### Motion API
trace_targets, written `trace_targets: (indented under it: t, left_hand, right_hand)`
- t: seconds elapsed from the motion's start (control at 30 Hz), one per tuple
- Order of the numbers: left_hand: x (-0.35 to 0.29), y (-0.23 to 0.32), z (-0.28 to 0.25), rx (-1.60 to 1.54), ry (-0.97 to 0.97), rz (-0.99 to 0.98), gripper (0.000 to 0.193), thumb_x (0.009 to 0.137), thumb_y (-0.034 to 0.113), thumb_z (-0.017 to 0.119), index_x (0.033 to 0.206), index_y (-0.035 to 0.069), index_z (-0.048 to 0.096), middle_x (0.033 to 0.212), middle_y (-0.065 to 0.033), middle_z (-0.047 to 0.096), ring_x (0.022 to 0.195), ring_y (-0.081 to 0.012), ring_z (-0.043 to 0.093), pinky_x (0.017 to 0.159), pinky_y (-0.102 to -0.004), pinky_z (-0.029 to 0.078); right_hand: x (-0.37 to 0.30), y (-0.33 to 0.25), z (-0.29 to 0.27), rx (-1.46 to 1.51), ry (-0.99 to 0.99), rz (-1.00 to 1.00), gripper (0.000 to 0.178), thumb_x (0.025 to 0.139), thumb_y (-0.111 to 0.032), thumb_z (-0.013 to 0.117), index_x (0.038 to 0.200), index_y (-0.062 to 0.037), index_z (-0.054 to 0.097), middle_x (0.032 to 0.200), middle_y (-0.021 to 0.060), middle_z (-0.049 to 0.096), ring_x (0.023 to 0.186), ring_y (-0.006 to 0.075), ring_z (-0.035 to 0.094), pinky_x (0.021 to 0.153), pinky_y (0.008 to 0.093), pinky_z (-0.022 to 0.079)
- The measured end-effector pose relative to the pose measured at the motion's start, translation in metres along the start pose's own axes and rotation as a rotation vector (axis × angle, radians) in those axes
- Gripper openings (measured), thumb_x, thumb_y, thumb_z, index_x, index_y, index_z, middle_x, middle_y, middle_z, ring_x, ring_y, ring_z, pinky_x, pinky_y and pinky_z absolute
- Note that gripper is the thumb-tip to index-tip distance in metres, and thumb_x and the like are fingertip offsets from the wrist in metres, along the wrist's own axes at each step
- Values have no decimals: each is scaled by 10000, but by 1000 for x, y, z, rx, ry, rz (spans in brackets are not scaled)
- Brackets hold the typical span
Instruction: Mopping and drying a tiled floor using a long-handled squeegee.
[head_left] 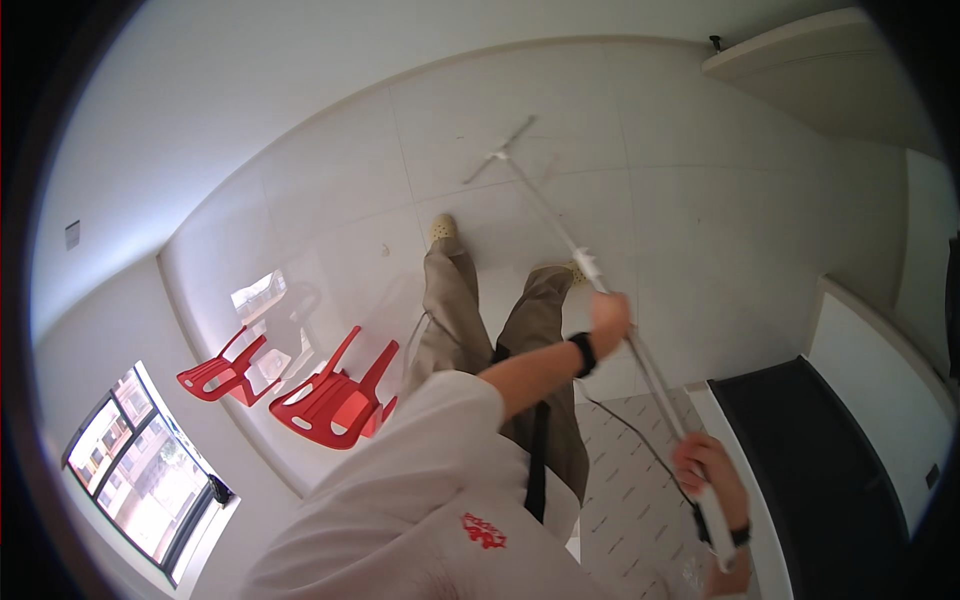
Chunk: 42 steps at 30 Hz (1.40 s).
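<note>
White shirt sleeve fills the lower middle, person looking down at own body. Right hand (712,470) sits low at the right, clenched around the upper end of a long pale mop handle (640,345), black band on that wrist. Thin dark cord runs along the floor just beside it, over a patterned grey mat (625,480). Left hand (608,318) is further up the same handle, wrapped around it, black wristband too. Handle slants away up-left from the hands. Khaki trouser legs and two light shoes stand on the white tiled floor (700,230), handle passing near the right foot. Flat mop head (500,150) rests on the floor well ahead of the feet, toward the far wall. Two red plastic chairs (300,390) stand at the floor's left edge near a window (140,470). Dark panel (810,460) lies at the right edge.
</note>
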<state>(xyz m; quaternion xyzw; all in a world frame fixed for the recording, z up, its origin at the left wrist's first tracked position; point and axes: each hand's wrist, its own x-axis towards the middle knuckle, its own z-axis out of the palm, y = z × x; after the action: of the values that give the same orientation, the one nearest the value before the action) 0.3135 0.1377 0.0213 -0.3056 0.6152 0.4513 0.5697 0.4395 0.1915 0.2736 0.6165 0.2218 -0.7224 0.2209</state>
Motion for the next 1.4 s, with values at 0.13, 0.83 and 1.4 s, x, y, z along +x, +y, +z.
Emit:
trace_targets:
  t: [0.13,0.83,1.4]
  left_hand:
    - [-32,-3,81,-82,-41,64,235,740,101,434,843,-83,332,633,-144,464,499,-246,521,420,-325,434]
    - [66,104,-222,183,424,408,306,693,177,475,886,-44,387,640,-127,489,466,-200,492,384,-305,413]
    - [-77,-45,-11,228,268,319,687,738,109,398,1228,37,-77,730,-227,523,638,-339,531,568,-406,407]
  right_hand:
    - [-52,-32,-34,-9,114,3,174,719,21,378,581,-45,462,472,-2,357,315,33,300,255,163,237]
    - [204,-44,166,-93,-765,-28,100,768,-82,401,778,-39,491,489,-21,369,321,45,313,284,184,254]
    - [52,9,-12,-293,-193,66,188,760,-53,428,573,-54,440,443,5,359,296,72,332,260,208,265]
